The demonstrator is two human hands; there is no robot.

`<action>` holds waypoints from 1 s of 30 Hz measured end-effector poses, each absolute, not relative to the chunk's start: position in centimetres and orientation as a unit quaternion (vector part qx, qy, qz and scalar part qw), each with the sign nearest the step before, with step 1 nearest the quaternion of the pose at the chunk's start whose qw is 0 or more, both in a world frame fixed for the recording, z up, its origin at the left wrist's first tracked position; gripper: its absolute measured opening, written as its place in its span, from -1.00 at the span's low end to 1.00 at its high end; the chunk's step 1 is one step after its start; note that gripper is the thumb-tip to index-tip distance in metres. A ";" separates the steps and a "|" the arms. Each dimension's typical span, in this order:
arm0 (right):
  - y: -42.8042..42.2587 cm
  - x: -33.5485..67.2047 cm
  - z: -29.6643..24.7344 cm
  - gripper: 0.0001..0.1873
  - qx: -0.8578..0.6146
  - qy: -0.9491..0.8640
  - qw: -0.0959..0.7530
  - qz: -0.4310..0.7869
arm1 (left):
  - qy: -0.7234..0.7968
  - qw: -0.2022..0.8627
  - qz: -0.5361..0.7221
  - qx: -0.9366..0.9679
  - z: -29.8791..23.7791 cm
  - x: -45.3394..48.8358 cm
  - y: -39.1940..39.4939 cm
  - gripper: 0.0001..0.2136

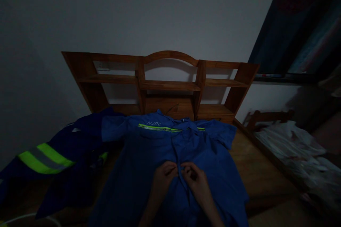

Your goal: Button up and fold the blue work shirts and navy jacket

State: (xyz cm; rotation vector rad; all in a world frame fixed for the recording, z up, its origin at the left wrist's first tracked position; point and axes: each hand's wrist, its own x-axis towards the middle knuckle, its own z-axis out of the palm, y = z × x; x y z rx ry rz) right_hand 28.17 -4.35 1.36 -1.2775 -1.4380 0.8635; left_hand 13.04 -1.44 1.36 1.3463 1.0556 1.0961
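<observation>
Fingertips (173, 167) of the bare left hand (163, 177) and the bare right hand (195, 179) pinch a short-sleeved blue cloth work shirt (149, 150) at its front opening, the hands close together with a narrow raised fold of fabric between them. Dim light hides the exact finger contact. The shirt lies spread beneath and beyond both hands, softly wrinkled, its collar pointing away from the person; a thin yellow-green and silver strip crosses the chest below the letters NJPC. Beside its left sleeve slumps a dark-blue garment (80, 136) with wide fluorescent bands around a grey stripe. Under the shirt is a smooth brown wooden surface (253, 159). Beyond the collar stands a brown wooden shelf unit (170, 85), arched at top centre, before a plain pale wall (160, 10). Crumpled, whitish, thin plastic (290, 138) heaps at far right.
</observation>
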 end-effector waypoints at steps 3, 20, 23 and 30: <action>-4.3 28.2 1.2 -0.72 -0.544 -0.581 0.495 0.349 | 0.445 0.527 0.452 0.565 1.9 12.8 -1.4 -0.84; -4.9 27.7 2.3 -0.78 -0.548 -0.617 0.508 0.246 | 0.437 0.513 0.460 0.578 1.1 13.0 -1.6 -0.84; -4.6 27.7 2.7 -0.78 -0.550 -0.632 0.494 0.232 | 0.443 0.506 0.456 0.583 1.2 13.0 -1.8 -0.83; -4.5 28.0 3.6 -0.74 -0.516 -0.680 0.470 0.222 | 0.442 0.507 0.465 0.575 1.2 13.0 -1.9 -0.82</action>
